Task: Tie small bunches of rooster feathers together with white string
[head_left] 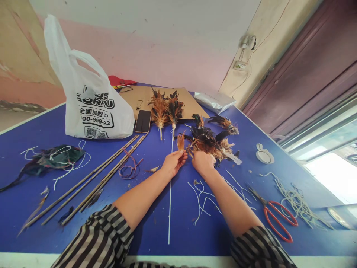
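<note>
Near the middle of the blue table, my left hand point(176, 162) pinches an orange-brown feather point(181, 141) that stands upright from its fingers. Just to its right, my right hand point(203, 162) reaches into the front of a pile of brown and black feathers point(208, 138). Its fingers are curled, and what they hold is hidden. Behind my hands lie two tied feather bunches point(160, 109) with short pale stems, their tops resting on a sheet of brown cardboard point(192, 104).
Left of my arms are thin sticks point(106, 176), a purple cord point(131, 167), a white plastic bag point(97, 100) and a phone point(142, 121). A dark bundle with string point(55, 158) lies farther left. At right are red-handled scissors point(279, 217), tangled string point(298, 201) and a small white dish point(264, 155).
</note>
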Motion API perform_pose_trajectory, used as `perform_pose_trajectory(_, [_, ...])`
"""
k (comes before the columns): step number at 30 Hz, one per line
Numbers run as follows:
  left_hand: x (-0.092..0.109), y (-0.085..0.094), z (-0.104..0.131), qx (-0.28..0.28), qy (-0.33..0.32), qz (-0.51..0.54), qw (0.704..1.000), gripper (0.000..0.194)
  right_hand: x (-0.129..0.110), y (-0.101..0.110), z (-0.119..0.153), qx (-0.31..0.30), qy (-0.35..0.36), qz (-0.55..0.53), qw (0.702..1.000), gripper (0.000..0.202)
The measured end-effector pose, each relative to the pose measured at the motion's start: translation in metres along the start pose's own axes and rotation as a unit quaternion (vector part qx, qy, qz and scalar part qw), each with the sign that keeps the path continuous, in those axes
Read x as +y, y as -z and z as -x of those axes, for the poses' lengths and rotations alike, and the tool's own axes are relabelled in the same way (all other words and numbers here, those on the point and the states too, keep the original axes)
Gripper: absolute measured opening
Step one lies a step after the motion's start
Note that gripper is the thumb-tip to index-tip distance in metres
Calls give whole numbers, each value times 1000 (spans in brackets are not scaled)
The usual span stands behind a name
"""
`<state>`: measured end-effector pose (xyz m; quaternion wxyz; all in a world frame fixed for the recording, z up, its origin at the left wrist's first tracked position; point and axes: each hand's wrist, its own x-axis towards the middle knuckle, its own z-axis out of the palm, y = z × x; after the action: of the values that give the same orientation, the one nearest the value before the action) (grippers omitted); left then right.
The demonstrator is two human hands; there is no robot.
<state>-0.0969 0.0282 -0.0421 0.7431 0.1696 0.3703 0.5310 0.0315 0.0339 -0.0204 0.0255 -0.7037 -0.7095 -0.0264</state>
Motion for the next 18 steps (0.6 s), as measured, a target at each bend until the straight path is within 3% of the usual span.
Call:
perform_pose_trajectory(3, [0, -1, 2, 6, 1, -4, 1000, 7, 12, 1, 6, 24, -14, -66, 997, 19])
perform_pose_trajectory(6, [-1, -2, 3, 12, 2, -7, 1000, 8, 26, 3, 15, 34, -14, -250, 968, 19])
perform_pose_trajectory(10, [-5, -5, 7, 5, 26, -6, 1000, 7, 35, 2, 23, -3, -46, -511, 859, 28])
perform_pose_trajectory(13, [-8, -8, 12, -5, 60, -10, 998, 7, 33, 1, 27, -29, -73, -603, 794, 32])
perform_pose_trajectory(15, [-9, -10, 14, -15, 79, -12, 997, 8, 30, 1, 29, -30, -68, -617, 784, 32])
perform_pose_trajectory(18, [-10, -12, 17, -33, 94, -11, 995, 6, 25, 2, 32, -5, -30, -586, 810, 28])
